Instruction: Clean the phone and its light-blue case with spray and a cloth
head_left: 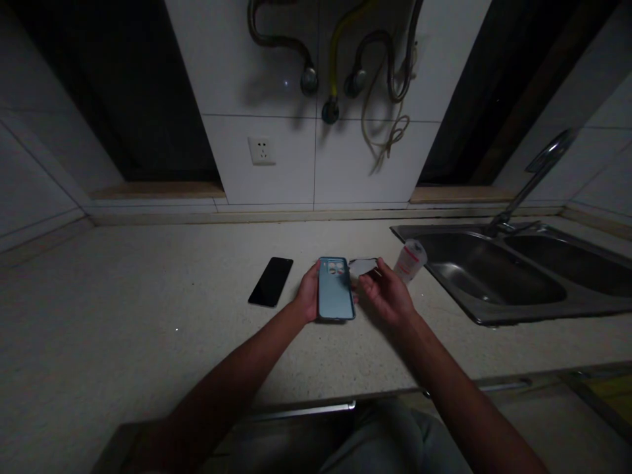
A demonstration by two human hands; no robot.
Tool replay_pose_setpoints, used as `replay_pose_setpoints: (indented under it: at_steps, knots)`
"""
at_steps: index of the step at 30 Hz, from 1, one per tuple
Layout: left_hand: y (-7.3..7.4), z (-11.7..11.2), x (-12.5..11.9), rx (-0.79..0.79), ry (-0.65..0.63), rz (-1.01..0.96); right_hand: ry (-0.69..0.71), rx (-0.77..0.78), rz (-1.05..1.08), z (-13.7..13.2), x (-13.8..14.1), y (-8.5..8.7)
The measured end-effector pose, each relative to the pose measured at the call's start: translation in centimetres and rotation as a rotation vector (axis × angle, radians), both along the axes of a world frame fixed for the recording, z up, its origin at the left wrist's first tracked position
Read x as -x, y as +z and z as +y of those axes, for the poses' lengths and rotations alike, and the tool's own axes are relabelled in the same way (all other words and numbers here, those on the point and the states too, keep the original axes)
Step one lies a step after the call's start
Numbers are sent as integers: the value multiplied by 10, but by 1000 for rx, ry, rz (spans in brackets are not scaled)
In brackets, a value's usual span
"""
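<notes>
While the left hand (pixel 309 293) has a bluish phone case (pixel 336 296) gripped by its side over the counter (pixel 172 276), camera cutouts at the far end, the right hand (pixel 390 293) is pinching a thin whitish piece (pixel 363 266) just beside it, can't tell what exactly. Black phone (pixel 271 282)'s lying flat left of the case, and a see-through cup (pixel 411 260) with red print sits near the sink (pixel 459 308).

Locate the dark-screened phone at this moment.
In the head view, the phone lies on the countertop, left of centre, just beside the left hand holding the blue phone case.
</notes>
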State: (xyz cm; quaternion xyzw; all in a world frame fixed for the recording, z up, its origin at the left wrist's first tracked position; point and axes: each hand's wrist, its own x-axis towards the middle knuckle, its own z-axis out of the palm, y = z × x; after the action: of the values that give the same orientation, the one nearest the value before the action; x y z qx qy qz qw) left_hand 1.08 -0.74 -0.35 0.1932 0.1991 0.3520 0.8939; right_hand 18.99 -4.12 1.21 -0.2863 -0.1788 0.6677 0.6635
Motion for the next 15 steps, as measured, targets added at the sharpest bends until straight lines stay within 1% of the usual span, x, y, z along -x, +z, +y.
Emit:
replay_pose_setpoints:
  at_steps: [2,3,5,7,9,11,12,13,14,15]
  knots:
    - [-2,0,0,-3,-2,-10,31,100,-93,-1,0,-2]
    - [-3,0,0,-3,-7,-13,21,127,-157,-2,1,-2]
    - [-6,1,0,5,-14,-14,-29,96,-321,-5,2,-2]
    - [-8,2,-1,16,-13,-14,-75,-28,-542,-9,3,-2]
    - [-8,2,-2,27,-9,12,-103,-187,-827,-13,3,-2]
    - [-6,1,-4,36,1,50,-119,-353,-1109,-17,3,-1]
    - [-5,1,-5,43,6,64,-112,-429,-1217,-18,3,-1]
    - [-4,1,-6,51,8,68,-96,-485,-1285,-19,4,1]
    - [-4,1,-7,57,2,64,-86,-514,-1300,-20,4,3]
    - [-3,1,-8,58,-12,56,-100,-515,-1251,-21,6,6]
